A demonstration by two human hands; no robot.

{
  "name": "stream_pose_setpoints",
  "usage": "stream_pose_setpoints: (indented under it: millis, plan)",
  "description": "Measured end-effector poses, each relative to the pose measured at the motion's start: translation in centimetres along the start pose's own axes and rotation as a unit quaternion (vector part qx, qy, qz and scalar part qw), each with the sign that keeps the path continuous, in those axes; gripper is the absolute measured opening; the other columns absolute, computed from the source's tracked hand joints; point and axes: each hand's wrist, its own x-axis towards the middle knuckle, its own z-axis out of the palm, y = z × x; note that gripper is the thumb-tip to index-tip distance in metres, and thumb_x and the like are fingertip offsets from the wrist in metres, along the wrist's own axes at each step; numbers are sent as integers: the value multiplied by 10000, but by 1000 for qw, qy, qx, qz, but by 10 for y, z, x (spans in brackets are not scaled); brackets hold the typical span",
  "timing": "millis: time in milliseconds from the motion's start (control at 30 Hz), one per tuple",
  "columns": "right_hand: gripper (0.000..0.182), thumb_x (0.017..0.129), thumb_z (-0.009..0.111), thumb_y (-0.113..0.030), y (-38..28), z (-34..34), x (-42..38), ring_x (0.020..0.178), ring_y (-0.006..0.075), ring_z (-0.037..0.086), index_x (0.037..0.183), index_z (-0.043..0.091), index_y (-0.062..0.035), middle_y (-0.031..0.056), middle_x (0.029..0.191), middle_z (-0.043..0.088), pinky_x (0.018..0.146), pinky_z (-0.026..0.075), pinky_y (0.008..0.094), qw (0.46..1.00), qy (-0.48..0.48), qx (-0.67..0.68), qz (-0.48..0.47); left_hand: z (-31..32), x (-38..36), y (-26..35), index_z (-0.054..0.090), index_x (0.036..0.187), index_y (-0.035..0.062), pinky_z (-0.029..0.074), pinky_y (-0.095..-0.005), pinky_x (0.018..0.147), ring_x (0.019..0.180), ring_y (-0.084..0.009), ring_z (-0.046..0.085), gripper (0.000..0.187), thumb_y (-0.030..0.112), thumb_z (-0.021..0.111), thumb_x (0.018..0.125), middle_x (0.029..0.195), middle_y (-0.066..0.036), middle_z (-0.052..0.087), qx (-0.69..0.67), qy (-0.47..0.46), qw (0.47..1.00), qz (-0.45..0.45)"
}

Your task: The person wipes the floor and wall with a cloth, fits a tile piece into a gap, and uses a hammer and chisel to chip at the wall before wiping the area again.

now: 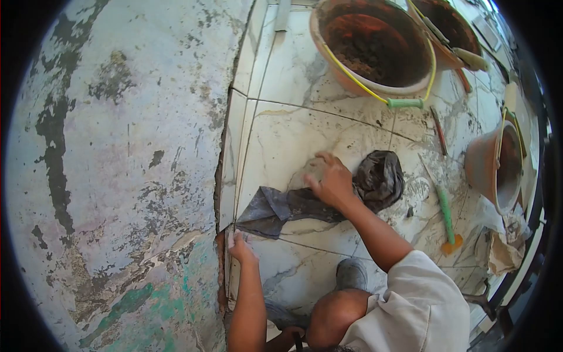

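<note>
Down at the foot of the wall, my left hand (241,247) has its fingers closed at the end of a narrow skirting tile (230,273). A corner of a dark grey cloth (261,214) lies just beside those fingers. My right hand (333,180) is over the marble-look floor tiles (293,138), fingers apart and holding nothing visible. Its wrist passes above the dark cloth strip. A crumpled black plastic bag (380,180) sits right of that wrist, its mouth open and its contents hard to make out.
A large bucket (328,73) with dark mortar stands at the top, another bucket (431,44) behind it. A smaller bucket (481,167) is at the right. A green-handled tool (444,208) and a thin rod (438,130) lie on the floor. The peeling wall (146,146) fills the left.
</note>
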Motion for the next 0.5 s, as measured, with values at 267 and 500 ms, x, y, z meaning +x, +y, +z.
stream_pose_setpoints:
  millis: [267,500]
  plan:
    - [576,767,644,-528,16,-4,-59,1108,294,483,1109,609,-66,115,1189,525,912,399,412,996,-30,-65,-52,8,2,1,474,1304,45,439,-409,872,1097,-192,520,451,143,608,885,1230,-69,544,-15,-17,1000,22]
    - [484,748,691,-452,27,-9,-97,1017,260,514,1044,624,-74,83,1075,562,852,401,394,995,-20,-65,-76,14,9,3,520,1273,81,407,-382,844,1087,-196,496,386,185,585,907,1215,-34,556,-39,-1,999,16]
